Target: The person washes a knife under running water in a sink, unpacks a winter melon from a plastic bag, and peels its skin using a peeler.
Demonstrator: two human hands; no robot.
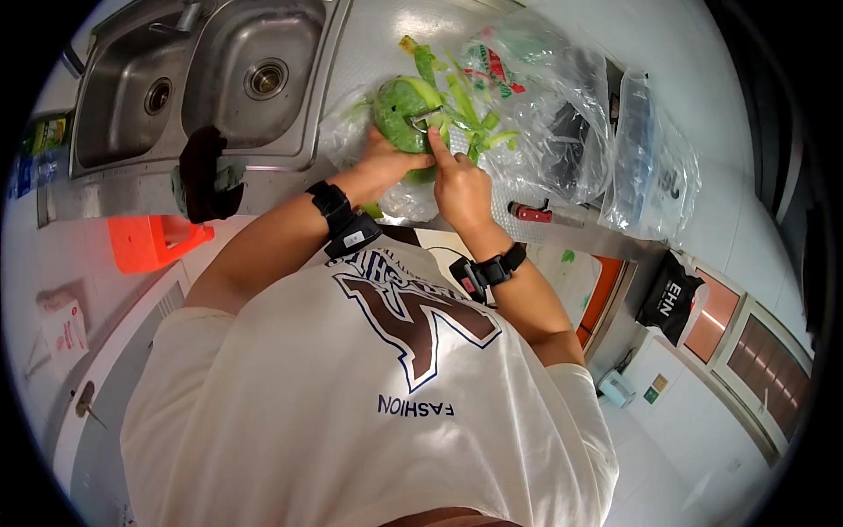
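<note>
Cream-coloured fabric makes up the shirt (413, 439), printed with "FASHION" below a large brown letter; a black bag (663, 303) at right reads "EHN". Red and green print on a clear plastic bag (575, 97) is too small to read.

The left hand (382, 165) is spread around the lower side of one round green fruit (397, 98), which is held above the counter (373, 48) beside the sink (322, 79). The right hand (465, 189) stretches its index finger to one metal peeler (427, 116) against the fruit, other fingers curled; one cannot tell whether they close on a handle.

Several peel strips (464, 97), one red-handled knife (531, 213) and two sink basins are visible.
</note>
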